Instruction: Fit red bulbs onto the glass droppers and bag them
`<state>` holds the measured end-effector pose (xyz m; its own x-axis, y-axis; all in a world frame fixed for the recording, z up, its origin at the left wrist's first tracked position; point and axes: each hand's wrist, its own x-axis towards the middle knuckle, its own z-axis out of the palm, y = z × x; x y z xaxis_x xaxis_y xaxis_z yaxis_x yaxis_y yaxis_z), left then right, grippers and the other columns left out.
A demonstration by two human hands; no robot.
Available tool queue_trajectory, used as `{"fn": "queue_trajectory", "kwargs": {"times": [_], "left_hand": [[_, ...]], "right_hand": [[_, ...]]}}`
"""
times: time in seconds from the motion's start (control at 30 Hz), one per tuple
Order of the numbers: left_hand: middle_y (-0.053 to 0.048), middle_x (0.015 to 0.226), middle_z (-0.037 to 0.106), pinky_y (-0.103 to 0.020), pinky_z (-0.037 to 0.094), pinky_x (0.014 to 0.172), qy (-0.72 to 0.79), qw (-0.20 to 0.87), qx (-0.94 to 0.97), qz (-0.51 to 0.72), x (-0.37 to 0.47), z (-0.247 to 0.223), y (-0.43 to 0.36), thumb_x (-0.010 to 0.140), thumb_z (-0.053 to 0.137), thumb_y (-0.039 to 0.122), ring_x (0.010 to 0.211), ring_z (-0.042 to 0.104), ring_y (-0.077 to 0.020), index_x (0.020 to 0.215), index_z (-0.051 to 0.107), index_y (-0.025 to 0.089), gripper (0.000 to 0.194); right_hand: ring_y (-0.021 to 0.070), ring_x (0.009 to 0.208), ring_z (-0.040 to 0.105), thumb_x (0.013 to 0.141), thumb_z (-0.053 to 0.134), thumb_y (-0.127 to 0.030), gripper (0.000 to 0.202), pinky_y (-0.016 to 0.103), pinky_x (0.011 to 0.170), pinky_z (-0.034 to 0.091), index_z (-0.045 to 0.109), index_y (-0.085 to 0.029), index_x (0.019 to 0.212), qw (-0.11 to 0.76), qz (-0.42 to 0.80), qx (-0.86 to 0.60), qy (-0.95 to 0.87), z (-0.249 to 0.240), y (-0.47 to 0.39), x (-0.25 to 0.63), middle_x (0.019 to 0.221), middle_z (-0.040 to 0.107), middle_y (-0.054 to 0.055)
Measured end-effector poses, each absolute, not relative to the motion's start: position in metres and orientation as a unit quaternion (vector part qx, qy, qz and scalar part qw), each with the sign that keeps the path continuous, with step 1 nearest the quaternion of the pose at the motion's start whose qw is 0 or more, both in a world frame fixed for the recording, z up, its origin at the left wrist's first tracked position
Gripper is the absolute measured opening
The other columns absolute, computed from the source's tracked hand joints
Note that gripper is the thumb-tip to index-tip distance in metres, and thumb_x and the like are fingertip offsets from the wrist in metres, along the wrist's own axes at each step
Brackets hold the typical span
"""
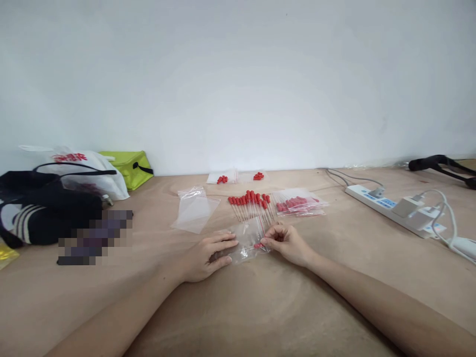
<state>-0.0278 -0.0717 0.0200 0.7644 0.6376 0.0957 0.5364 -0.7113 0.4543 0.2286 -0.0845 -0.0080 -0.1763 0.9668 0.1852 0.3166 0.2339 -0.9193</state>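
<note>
A clear zip bag (243,238) lies flat on the table between my hands, its red-striped mouth toward the right. My left hand (211,253) rests on the bag's left end, fingers stretched out and thumb apart. At the mouth, my right hand (286,243) pinches the red bulb of a dropper (258,245), whose thin stem appears to lie within the bag. Just beyond the bag is a fanned row of red-bulbed droppers (251,198). Right of that row, several zip bags with red-bulbed droppers (297,203) overlap in a pile.
Flat clear bags (195,210) lie left of the row. Bags with red bulbs (222,179) sit near the wall. A white power strip (386,206) with chargers and cables is on the right. At the left are a dark bag (55,213), a white plastic bag (100,173) and a green bag (130,166).
</note>
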Motion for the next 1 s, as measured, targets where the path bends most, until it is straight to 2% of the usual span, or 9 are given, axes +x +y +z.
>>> {"fn": "queue_trajectory", "kwargs": {"times": [0.13,0.33,0.47,0.57,0.67,0.73,0.8,0.9,1.0], "left_hand": [[-0.005,0.133,0.039,-0.04,0.028,0.102,0.324,0.192,0.92,0.113,-0.028,0.02,-0.072,0.083,0.045,0.038,0.123,0.033,-0.0217,0.123,0.045,0.026,0.041],[-0.005,0.132,0.041,-0.039,0.029,0.101,0.325,0.186,0.921,0.11,-0.028,0.02,-0.072,0.082,0.046,0.039,0.122,0.035,-0.0216,0.123,0.044,0.026,0.043],[-0.005,0.13,0.043,-0.039,0.03,0.101,0.31,0.186,0.925,0.115,-0.027,0.019,-0.071,0.082,0.047,0.038,0.121,0.036,-0.0218,0.119,0.05,0.026,0.039],[-0.005,0.128,0.045,-0.039,0.031,0.1,0.299,0.185,0.928,0.119,-0.028,0.018,-0.07,0.083,0.046,0.037,0.121,0.036,-0.0221,0.116,0.052,0.027,0.035],[-0.004,0.129,0.045,-0.04,0.031,0.099,0.296,0.187,0.928,0.124,-0.029,0.015,-0.068,0.083,0.046,0.036,0.121,0.035,-0.022,0.117,0.052,0.029,0.035],[-0.004,0.13,0.044,-0.041,0.03,0.1,0.296,0.189,0.928,0.122,-0.03,0.015,-0.067,0.084,0.045,0.036,0.122,0.034,-0.0217,0.116,0.051,0.029,0.034],[-0.003,0.13,0.043,-0.041,0.029,0.1,0.294,0.193,0.929,0.117,-0.03,0.016,-0.066,0.085,0.044,0.036,0.123,0.033,-0.0214,0.116,0.051,0.03,0.033],[-0.003,0.131,0.042,-0.041,0.027,0.101,0.287,0.204,0.93,0.109,-0.03,0.02,-0.067,0.086,0.041,0.035,0.124,0.032,-0.0208,0.115,0.052,0.03,0.031],[-0.004,0.131,0.04,-0.042,0.026,0.101,0.286,0.212,0.929,0.1,-0.029,0.022,-0.068,0.088,0.038,0.035,0.125,0.03,-0.0205,0.114,0.053,0.03,0.031]], "right_hand": [[0.008,0.045,0.042,0.067,0.06,-0.045,0.029,0.021,0.042,0.033,0.053,-0.018,0.06,0.428,0.389,-0.529,-0.621,-0.007,-0.085,0.226,0.05,0.047,-0.003],[0.0078,0.04,0.044,0.066,0.058,-0.048,0.032,0.022,0.04,0.038,0.052,-0.017,0.061,0.433,0.412,-0.549,-0.584,-0.011,-0.082,0.23,0.051,0.05,-0.003],[0.008,0.041,0.045,0.067,0.055,-0.05,0.033,0.021,0.039,0.037,0.047,-0.018,0.063,0.437,0.431,-0.533,-0.583,-0.012,-0.084,0.227,0.049,0.048,-0.004],[0.0089,0.039,0.046,0.071,0.049,-0.049,0.03,0.02,0.037,0.035,0.046,-0.019,0.07,0.397,0.452,-0.53,-0.598,-0.006,-0.081,0.231,0.049,0.048,-0.005],[0.01,0.045,0.051,0.075,0.047,-0.038,0.02,0.021,0.044,0.038,0.049,-0.018,0.072,0.369,0.354,-0.561,-0.651,0.004,-0.066,0.241,0.056,0.054,-0.003],[0.012,0.061,0.056,0.074,0.049,-0.027,0.012,0.023,0.058,0.042,0.053,-0.017,0.069,0.359,0.224,-0.59,-0.688,0.012,-0.048,0.248,0.067,0.061,0.001],[0.0142,0.072,0.058,0.071,0.051,-0.019,0.007,0.022,0.065,0.041,0.056,-0.016,0.071,0.31,0.134,-0.642,-0.689,0.02,-0.026,0.251,0.076,0.064,0.004],[0.0174,0.078,0.059,0.068,0.053,-0.015,0.012,0.022,0.063,0.041,0.06,-0.013,0.078,0.238,0.086,-0.709,-0.658,0.028,0.003,0.245,0.081,0.065,0.01],[0.0211,0.073,0.06,0.064,0.058,-0.014,0.01,0.024,0.057,0.041,0.061,-0.011,0.073,0.213,0.088,-0.726,-0.648,0.03,0.023,0.234,0.074,0.065,0.014]]}}
